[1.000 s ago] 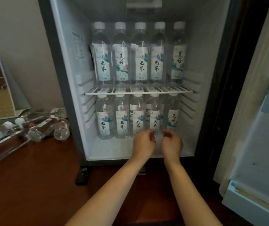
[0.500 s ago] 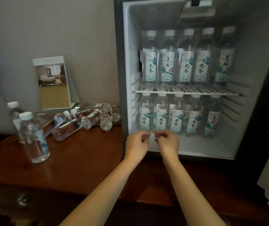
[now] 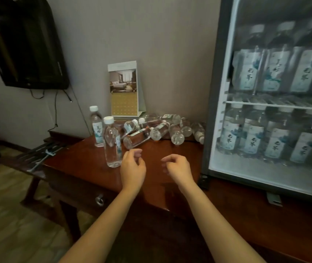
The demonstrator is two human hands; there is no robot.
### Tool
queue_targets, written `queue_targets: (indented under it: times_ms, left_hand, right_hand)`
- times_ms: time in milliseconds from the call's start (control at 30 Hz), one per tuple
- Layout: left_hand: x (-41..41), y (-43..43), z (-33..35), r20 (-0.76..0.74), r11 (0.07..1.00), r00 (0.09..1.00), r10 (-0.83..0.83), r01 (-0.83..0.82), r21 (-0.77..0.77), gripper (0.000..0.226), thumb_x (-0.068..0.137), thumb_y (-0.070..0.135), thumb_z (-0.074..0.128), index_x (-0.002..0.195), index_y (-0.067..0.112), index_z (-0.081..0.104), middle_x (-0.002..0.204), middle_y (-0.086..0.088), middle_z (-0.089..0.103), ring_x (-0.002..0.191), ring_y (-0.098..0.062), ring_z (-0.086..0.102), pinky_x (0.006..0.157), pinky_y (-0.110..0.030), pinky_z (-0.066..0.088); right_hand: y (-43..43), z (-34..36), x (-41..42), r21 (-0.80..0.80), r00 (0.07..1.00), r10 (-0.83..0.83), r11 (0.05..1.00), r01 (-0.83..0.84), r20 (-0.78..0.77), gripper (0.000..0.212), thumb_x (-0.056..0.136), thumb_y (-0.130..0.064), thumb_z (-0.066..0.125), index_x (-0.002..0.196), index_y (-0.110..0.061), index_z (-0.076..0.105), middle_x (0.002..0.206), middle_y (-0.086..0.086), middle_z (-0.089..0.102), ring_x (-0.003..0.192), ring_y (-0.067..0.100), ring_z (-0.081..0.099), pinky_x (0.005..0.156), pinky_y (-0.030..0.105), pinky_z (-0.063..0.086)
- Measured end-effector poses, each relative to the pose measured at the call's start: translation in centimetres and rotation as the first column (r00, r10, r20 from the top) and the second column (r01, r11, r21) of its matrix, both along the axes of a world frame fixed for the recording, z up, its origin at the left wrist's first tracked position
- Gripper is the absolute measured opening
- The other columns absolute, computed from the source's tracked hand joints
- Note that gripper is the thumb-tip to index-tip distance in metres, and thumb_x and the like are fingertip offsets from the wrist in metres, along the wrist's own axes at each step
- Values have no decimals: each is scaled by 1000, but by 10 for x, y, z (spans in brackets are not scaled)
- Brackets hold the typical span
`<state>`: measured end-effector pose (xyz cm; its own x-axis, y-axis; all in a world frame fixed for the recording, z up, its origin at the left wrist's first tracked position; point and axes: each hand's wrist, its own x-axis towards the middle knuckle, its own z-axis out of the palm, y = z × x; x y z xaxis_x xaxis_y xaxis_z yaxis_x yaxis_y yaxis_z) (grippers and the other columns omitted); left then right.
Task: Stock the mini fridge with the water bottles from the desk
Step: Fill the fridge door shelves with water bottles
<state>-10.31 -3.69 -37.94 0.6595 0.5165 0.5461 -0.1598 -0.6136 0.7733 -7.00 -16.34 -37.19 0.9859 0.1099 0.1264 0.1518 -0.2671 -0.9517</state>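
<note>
Mini fridge (image 3: pixel 213 92) stands on the right end of the desk (image 3: pixel 87 168), its inside open to view. A wire shelf (image 3: pixel 276 103) divides it. One row of bottles stands above the shelf (image 3: pixel 276 69) and one row below (image 3: pixel 255 137), all upright with labels forward. The frame cuts off the fridge's right part, so we cannot tell how much room remains.

On the desk left of the fridge, a heap of bottles (image 3: pixel 151 130) lies on its side near the wall, in front of a standing card (image 3: pixel 123 88). Two more bottles stand upright towards the desk's left end, a nearer one (image 3: pixel 112 143) and a farther one (image 3: pixel 96 128).

The left hand (image 3: pixel 133 168) hovers just beside the nearer upright bottle and does not touch it. The right hand (image 3: pixel 178 168) hovers between the left hand and the fridge. On both hands the fingers are loosely curled, and they hold nothing.

We judge this to be the fetch step, between loads. The fridge is partly stocked and many bottles are left on the desk.

For the next move, the left hand should close round the body of the nearer upright bottle. The right hand could take one from the heap. Those bottles are round and may roll, so it should lift cleanly without nudging the neighbours. Both bottles then go to the fridge and stand upright on the bare floor in front of the lower row.
</note>
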Motion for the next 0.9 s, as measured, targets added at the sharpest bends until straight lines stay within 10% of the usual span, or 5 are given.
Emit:
queue_targets:
  times_ms: [200, 400, 633, 900]
  left_hand:
    - [1, 73, 4, -104, 950, 972, 210, -228, -213, 51, 77, 5, 67, 121, 10, 42, 122, -10, 43, 101, -28, 56, 85, -39, 48]
    - [25, 110, 6, -252, 932, 957, -143, 45, -360, 80, 67, 1, 78, 134, 13, 35, 134, -9, 49, 119, -23, 51, 96, -36, 46]
    - [37, 104, 0, -166, 830, 924, -346, 218, -513, 83, 66, -19, 69, 130, 15, 28, 136, -6, 44, 114, -16, 48, 62, -15, 49]
    - [47, 90, -9, -138, 766, 859, -493, 353, -538, 78, 67, -16, 70, 125, 18, 30, 132, -4, 50, 119, -17, 50, 80, -22, 48]
  right_hand:
    - [77, 0, 12, -178, 957, 283, 941, -289, -55, 41, 87, -5, 50, 125, -18, 56, 110, 5, 61, 105, 21, 59, 77, 27, 46]
    - [113, 6, 34, -33, 880, 463, 883, -468, -100, 83, 82, 6, 47, 150, -24, 11, 152, 4, 27, 117, 20, 52, 80, 28, 50]
    - [118, -1, 54, 143, 861, 498, 864, -483, -102, 81, 76, 23, 39, 146, -17, 28, 139, 7, 47, 116, 18, 52, 76, 24, 53]
    - [86, -16, 62, 68, 934, 356, 931, -358, 33, 65, 82, 6, 61, 140, -12, 39, 75, -3, 51, 70, 5, 51, 68, 14, 46]
